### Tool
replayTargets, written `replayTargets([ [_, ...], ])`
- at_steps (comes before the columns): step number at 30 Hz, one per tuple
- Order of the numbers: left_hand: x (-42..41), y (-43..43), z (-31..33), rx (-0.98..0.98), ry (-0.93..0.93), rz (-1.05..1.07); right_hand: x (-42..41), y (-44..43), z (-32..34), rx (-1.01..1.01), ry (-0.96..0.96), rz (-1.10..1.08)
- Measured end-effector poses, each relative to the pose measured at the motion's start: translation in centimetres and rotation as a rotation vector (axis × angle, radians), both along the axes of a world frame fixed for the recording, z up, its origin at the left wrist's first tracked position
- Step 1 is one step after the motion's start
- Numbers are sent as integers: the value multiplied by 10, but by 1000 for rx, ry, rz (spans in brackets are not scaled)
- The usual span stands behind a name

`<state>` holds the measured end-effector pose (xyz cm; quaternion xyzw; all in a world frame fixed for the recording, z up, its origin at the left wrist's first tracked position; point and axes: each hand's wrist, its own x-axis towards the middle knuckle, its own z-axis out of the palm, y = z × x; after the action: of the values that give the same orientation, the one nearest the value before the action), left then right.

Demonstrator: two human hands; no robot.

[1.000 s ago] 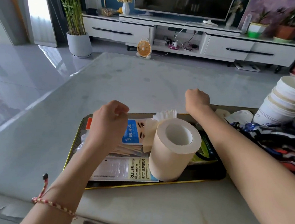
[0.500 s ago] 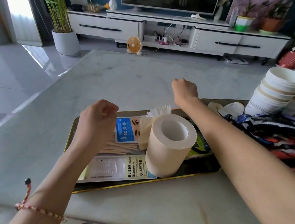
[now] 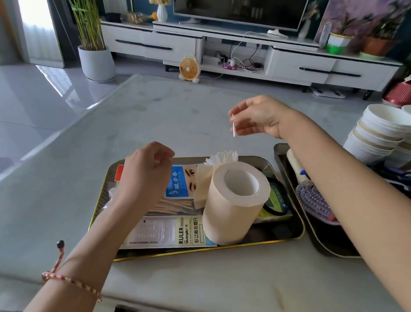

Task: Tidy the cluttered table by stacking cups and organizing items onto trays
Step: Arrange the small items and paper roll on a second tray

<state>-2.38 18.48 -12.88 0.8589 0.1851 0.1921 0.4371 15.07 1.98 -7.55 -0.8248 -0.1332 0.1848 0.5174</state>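
Note:
A gold-rimmed dark tray (image 3: 289, 237) lies on the table in front of me. On it stand a beige paper roll (image 3: 232, 207), a ruler pack (image 3: 176, 234), a blue packet (image 3: 180, 182), wooden sticks and white folded paper pieces (image 3: 221, 157). My right hand (image 3: 259, 117) hovers above the table beyond the tray, pinching a small white stick (image 3: 233, 127) that hangs down. My left hand (image 3: 146, 173) is curled over the tray's left part; whether it holds something tiny I cannot tell. Stacked white paper cups (image 3: 383, 130) stand at the right.
A second dark tray (image 3: 279, 152) lies to the right, holding a purple hairbrush (image 3: 315, 202); my right forearm crosses it. Dark patterned items sit behind it. The grey marble table (image 3: 75, 170) reaches its front edge close to me. A TV stand is beyond.
My right hand has lifted off the tray's far rim and now holds a small white stick in the air. The left hand stays over the tray. The view has shifted left.

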Motion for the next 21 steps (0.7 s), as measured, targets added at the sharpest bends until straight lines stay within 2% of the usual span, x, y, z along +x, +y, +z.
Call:
replayTargets([
  [4, 4, -7, -1, 23, 16, -35, -13, -6, 1, -256, -21, 167],
  [6, 8, -10, -2, 37, 33, -38, -17, -10, 3, -359, -35, 178],
  [12, 13, -17, -5, 41, 43, -53, -12, -32, 8, -341, -193, -14],
  [17, 15, -27, -3, 33, 48, -45, -12, -39, -8, -524, -174, 176],
  [19, 17, -29, -2, 32, 46, -48, -1, -43, -15, -564, -279, 106],
  [21, 20, -31, -2, 26, 29, -52, 12, -51, -25, -706, -428, 0],
])
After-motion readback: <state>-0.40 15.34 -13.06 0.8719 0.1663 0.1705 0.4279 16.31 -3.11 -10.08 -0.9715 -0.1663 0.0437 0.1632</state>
